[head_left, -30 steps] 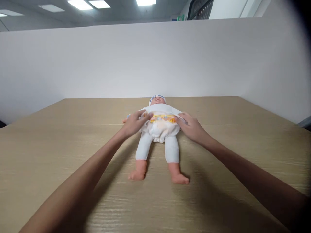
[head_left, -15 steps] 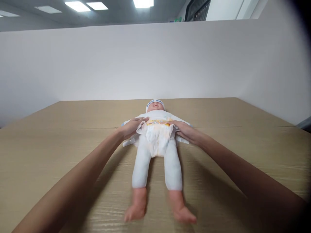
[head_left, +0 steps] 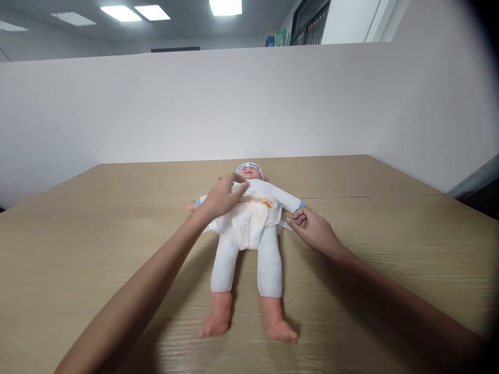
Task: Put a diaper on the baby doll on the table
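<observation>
A baby doll [head_left: 269,262] lies face up with its feet towards me, in white clothes and a lettered headband. A white diaper [head_left: 249,223] with an orange-and-yellow patterned band covers its hips, its side tabs spread outward. My left hand [head_left: 225,196] is over the doll's belly at the left, thumb and fingers apart, nothing visible in it. On the right, my right hand [head_left: 315,229] has its fingers pinched at the outer end of the diaper's side tab [head_left: 285,224], near the doll's cuff.
The doll rests on a wide wood-grain table [head_left: 117,244] with a seam across it. A white partition [head_left: 218,104] rises behind and bends round on the right. A dark object [head_left: 479,189] stands at the far right edge.
Both hands have come off the diaper's waist. My left hand has lifted up and inward over the belly; my right hand has moved outward to the side tab. The view has tilted slightly up.
</observation>
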A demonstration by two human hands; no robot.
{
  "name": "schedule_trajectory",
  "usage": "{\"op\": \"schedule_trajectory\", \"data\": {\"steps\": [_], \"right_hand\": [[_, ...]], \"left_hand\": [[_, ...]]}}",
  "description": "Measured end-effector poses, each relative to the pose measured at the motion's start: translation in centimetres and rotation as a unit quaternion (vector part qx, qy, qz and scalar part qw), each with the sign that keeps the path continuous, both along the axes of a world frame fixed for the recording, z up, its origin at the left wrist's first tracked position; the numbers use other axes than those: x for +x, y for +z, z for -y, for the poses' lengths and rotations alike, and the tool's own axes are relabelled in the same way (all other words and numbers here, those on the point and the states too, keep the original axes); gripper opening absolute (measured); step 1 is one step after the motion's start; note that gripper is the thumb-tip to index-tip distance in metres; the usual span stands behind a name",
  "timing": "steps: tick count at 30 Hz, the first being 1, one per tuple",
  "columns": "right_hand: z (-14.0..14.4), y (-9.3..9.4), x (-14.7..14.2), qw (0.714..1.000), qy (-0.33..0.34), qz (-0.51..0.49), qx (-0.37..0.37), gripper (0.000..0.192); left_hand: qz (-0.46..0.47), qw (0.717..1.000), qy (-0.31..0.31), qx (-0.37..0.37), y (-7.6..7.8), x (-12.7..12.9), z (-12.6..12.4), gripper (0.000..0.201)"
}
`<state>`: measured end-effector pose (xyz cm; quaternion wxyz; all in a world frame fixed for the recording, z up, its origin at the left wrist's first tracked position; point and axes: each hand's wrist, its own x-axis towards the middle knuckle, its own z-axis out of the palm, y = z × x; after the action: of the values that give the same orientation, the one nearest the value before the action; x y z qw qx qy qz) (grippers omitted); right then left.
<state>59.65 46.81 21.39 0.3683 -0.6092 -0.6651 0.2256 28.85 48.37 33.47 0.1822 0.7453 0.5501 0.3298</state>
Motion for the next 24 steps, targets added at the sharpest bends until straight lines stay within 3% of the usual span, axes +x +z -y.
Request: {"op": "schedule_trajectory", "data": {"steps": [2, 4, 10, 13, 16, 20, 24], "right_hand": [[0.2, -0.4, 0.1, 0.996, 0.009, 0.088, 0.026, 0.026], [0.2, -0.3, 0.1, 0.991, 0.023, 0.134, 0.003, 0.026], [-0.5, 1.0, 0.5, 0.976, 0.066, 0.183, -0.095, 0.040], [-1.7, 2.2, 1.5, 0.968, 0.129, 0.160, -0.141, 0.054], [-3.3, 4.7, 1.8, 0.965, 0.181, 0.083, -0.173, 0.060], [-4.8, 8.1, -1.6, 0.969, 0.200, 0.001, -0.145, 0.059], [-4.4, 9.1, -6.9, 0.978, 0.181, 0.026, -0.104, 0.051]], "left_hand": [[-0.074, 0.991, -0.086, 0.076, -0.3, 2.5, 0.8, 0.039], [-0.138, 0.976, -0.141, 0.092, -1.0, 4.2, 1.3, 0.037], [-0.182, 0.972, -0.110, 0.102, -2.9, 4.8, 1.5, 0.039], [-0.179, 0.974, -0.098, 0.096, -3.2, 4.8, 1.6, 0.039], [-0.170, 0.975, -0.103, 0.098, -3.3, 5.0, 1.5, 0.041], [-0.149, 0.981, -0.098, 0.079, -3.6, 5.1, 1.1, 0.055], [-0.121, 0.988, -0.091, 0.042, -3.5, 4.9, 0.9, 0.074]]}}
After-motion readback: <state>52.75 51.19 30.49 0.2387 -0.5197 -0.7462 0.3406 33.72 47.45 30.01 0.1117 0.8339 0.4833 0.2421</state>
